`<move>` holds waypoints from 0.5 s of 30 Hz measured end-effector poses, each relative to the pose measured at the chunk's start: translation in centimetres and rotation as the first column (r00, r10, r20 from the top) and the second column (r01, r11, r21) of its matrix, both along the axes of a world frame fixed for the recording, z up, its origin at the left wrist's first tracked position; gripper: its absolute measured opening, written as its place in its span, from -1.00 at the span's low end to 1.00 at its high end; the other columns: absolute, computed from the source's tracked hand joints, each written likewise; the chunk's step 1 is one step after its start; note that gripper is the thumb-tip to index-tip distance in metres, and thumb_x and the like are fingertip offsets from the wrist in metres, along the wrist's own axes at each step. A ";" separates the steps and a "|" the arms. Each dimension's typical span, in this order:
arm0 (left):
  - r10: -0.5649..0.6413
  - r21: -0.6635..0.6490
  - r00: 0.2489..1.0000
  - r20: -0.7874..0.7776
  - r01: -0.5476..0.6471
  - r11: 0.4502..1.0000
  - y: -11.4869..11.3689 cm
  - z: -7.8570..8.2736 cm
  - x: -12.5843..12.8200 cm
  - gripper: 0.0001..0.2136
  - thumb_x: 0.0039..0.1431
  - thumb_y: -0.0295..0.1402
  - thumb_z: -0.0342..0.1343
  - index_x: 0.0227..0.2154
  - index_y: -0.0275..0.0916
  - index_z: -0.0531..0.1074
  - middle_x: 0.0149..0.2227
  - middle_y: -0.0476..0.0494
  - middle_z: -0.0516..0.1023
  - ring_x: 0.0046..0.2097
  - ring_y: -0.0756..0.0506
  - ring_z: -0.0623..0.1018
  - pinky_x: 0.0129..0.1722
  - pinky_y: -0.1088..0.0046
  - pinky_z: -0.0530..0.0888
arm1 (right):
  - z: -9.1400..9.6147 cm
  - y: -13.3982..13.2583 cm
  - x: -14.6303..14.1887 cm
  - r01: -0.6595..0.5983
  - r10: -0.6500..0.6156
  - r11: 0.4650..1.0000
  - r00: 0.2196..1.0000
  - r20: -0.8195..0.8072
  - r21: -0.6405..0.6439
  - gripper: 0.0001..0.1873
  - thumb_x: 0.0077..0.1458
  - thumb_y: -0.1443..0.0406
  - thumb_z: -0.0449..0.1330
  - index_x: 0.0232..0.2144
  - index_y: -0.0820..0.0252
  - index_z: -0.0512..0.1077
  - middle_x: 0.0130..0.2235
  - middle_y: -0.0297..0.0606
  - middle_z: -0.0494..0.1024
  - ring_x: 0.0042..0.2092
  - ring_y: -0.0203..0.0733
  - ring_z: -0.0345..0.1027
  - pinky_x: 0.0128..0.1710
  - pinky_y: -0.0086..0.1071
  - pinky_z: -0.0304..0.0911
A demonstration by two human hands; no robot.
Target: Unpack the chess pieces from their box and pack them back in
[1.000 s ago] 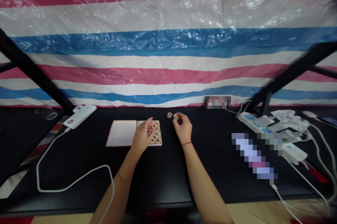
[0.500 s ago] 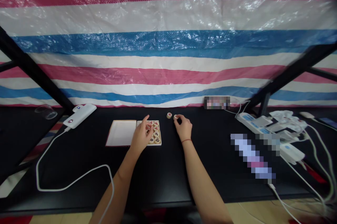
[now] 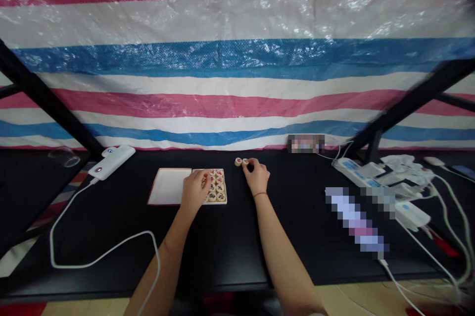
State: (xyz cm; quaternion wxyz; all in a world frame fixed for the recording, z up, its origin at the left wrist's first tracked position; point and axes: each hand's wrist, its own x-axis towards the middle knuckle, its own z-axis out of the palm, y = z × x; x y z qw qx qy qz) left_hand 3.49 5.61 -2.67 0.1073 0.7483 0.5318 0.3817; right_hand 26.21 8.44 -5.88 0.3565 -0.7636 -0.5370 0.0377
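Note:
An open box (image 3: 225, 201) of Chinese chess pieces lies on the black table, with several round pale pieces bearing red and black characters inside. My left hand (image 3: 194, 188) is over the box's left part, fingers drawn together and down on the pieces. What those fingers hold, if anything, is hidden. Behind and right of the box, my right hand (image 3: 257, 177) pinches a Chinese chess piece (image 3: 245, 162) at the tabletop. Close against that piece's left side sits another chess piece (image 3: 238, 162) with a red character.
The box's white-lined lid (image 3: 171, 186) lies open at its left. A white power bank (image 3: 112, 163) with a cable (image 3: 107, 261) is further left. To the right are a power strip (image 3: 356, 173) with plugs and a blurred-out device (image 3: 356, 222). Striped sheeting (image 3: 222, 108) hangs behind.
My right hand has slid its piece slightly left, closer to the other one. My left hand has lowered, its raised, spread fingers now drawn together over the pieces.

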 end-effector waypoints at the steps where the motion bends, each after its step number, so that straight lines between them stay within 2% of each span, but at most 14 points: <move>1: 0.007 0.000 1.000 0.000 -0.007 1.000 0.0 0.0 -0.1 -0.82 0.21 -0.42 0.03 -0.19 -0.17 0.49 -0.20 -0.12 0.61 -0.16 -0.11 0.57 -0.09 0.34 0.45 | 0.0 0.0 0.0 -0.007 0.007 1.000 1.000 -0.002 -0.002 -0.84 0.11 0.24 0.22 -0.22 0.13 0.44 -0.28 -0.27 0.55 -0.13 -0.12 0.31 -0.18 -0.33 0.01; 8: 0.039 -0.027 0.999 -0.029 -0.040 0.999 0.0 0.3 -0.1 -0.82 0.22 -0.40 0.01 -0.23 -0.16 0.51 -0.20 -0.11 0.62 -0.16 -0.10 0.56 -0.09 0.36 0.41 | 0.3 -0.1 0.1 -0.039 0.039 0.999 0.999 -0.020 -0.003 -0.78 0.09 0.22 0.23 -0.18 0.11 0.43 -0.18 -0.25 0.58 -0.09 -0.06 0.33 -0.14 -0.27 0.06; 12: 0.171 -0.075 0.972 -0.161 -0.185 0.980 -0.3 1.1 0.3 -0.81 0.22 -0.38 0.01 -0.21 -0.15 0.53 -0.19 -0.12 0.61 -0.11 -0.15 0.53 -0.08 0.27 0.33 | 0.9 -0.6 -0.7 0.013 -0.012 0.997 1.000 -0.013 0.077 -0.70 0.12 0.20 0.16 -0.11 0.18 0.42 -0.10 -0.14 0.56 -0.04 0.04 0.31 -0.13 -0.22 0.13; 15: 0.232 -0.114 0.925 -0.302 -0.277 0.954 -0.1 1.7 0.8 -0.76 0.27 -0.31 -0.03 -0.23 -0.17 0.55 -0.19 -0.18 0.61 -0.07 -0.21 0.47 -0.10 0.21 0.26 | 1.4 -1.3 -2.2 -0.093 0.098 0.986 0.995 -0.030 0.135 -0.71 0.16 0.19 0.08 -0.14 0.21 0.44 -0.17 -0.13 0.57 -0.12 0.00 0.36 -0.12 -0.23 0.18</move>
